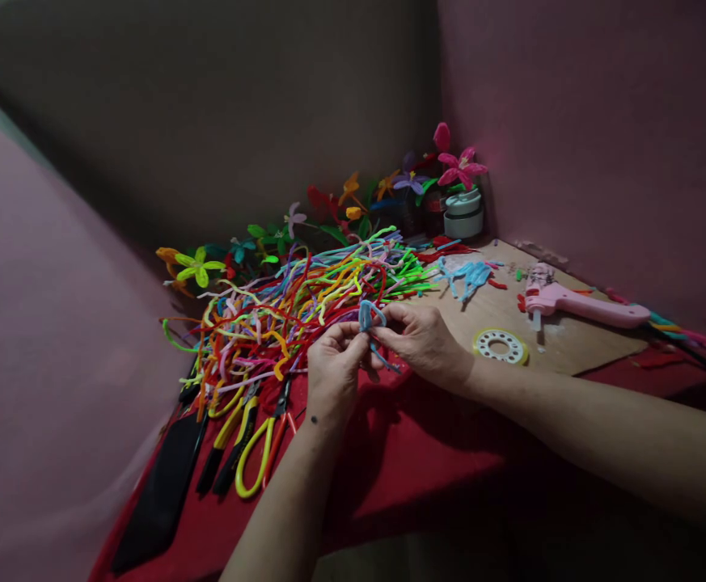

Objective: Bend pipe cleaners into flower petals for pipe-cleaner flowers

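Both my hands meet near the middle of the view, over the front of the red-covered table. A light blue pipe cleaner (pixel 365 315), bent into a loop with a tail hanging below, is pinched between them. My left hand (pixel 337 360) closes thumb and fingers on its lower part. The fingertips of my right hand (pixel 422 339) are closed on its right side. Behind the hands lies a large heap of multicoloured pipe cleaners (pixel 322 283). More light blue pieces (pixel 471 279), bent into shapes, rest on the brown board (pixel 577 347) to the right.
Yellow-and-black pliers (pixel 231 440), yellow-handled scissors (pixel 259 457) and a black flat object (pixel 162 493) lie at the left. On the right are a tape roll (pixel 500 347) and a pink glue gun (pixel 577 305). Pipe-cleaner flowers (pixel 462 168) and a pale container (pixel 463 214) stand along the back.
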The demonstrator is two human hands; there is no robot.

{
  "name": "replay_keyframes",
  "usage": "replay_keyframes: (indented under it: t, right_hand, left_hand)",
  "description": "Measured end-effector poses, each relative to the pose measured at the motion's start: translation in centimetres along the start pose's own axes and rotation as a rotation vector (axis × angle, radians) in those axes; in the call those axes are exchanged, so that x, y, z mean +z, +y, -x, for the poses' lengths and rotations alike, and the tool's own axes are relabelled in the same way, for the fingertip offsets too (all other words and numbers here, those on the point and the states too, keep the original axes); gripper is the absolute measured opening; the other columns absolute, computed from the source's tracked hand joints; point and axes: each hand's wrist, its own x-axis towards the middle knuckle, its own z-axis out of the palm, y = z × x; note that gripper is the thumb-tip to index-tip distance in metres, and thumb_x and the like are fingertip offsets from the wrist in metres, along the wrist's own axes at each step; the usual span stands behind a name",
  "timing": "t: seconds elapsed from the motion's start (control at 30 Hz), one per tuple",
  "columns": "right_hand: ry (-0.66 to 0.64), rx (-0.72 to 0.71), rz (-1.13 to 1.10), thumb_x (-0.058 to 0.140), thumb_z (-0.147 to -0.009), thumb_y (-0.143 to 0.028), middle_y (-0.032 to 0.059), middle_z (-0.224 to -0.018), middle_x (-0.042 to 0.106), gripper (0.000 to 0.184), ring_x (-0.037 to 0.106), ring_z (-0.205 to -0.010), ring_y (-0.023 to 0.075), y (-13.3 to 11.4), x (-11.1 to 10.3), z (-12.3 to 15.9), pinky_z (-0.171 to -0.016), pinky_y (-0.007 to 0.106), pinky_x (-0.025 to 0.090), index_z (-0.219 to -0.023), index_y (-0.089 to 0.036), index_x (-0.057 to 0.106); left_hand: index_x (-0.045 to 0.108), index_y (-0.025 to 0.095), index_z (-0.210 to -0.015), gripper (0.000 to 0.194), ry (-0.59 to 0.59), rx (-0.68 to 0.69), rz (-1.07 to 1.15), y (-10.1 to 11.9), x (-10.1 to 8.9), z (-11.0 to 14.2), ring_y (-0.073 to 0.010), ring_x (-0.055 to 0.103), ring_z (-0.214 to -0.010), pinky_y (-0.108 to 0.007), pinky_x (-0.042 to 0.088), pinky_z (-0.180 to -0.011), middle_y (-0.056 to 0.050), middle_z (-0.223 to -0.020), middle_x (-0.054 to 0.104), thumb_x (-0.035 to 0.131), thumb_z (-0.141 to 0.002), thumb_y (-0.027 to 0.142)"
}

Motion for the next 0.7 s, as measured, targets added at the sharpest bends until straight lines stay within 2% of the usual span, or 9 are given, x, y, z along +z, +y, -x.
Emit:
replay_keyframes:
  t: [0.2, 0.37, 0.7]
  right_hand:
    - [0.091, -0.029, 0.096, 0.052, -0.072, -0.016, -0.0028, -0.055, 0.046, 0.011, 0.04, -0.05, 0.0072, -0.25, -0.05, 0.07, -0.052, 0.02, 0.032, -0.062, -0.015, 0.048]
    - [0.109, -0.051, 0.127, 0.052, -0.07, -0.015, -0.0031, -0.053, 0.046, 0.013, 0.04, -0.048, 0.0068, -0.26, 0.02, 0.09, -0.05, 0.02, 0.031, -0.06, -0.016, 0.045]
    - [0.098, -0.039, 0.151, 0.05, -0.07, -0.017, -0.0011, -0.055, 0.05, 0.009, 0.042, -0.049, 0.0079, -0.48, 0.13, 0.35, -0.05, 0.021, 0.032, -0.062, -0.015, 0.048]
  left_hand:
    - [0.051, 0.014, -0.075, 0.014, 0.141, 0.061, -0.111, -0.19, 0.26, -0.05, -0.0081, 0.049, -0.034, -0.018, 0.042, -0.033, 0.007, -0.044, 0.052, 0.06, -0.065, 0.018]
    - [0.051, 0.014, -0.075, 0.013, 0.132, 0.078, -0.157, -0.16, 0.41, 0.08, -0.0095, 0.051, -0.035, -0.019, 0.043, -0.034, 0.006, -0.044, 0.054, 0.058, -0.065, 0.02]
    - [0.05, 0.016, -0.073, 0.014, 0.122, 0.161, -0.255, -0.8, 0.38, 0.29, -0.0114, 0.056, -0.039, -0.021, 0.045, -0.035, 0.005, -0.051, 0.056, 0.06, -0.068, 0.024]
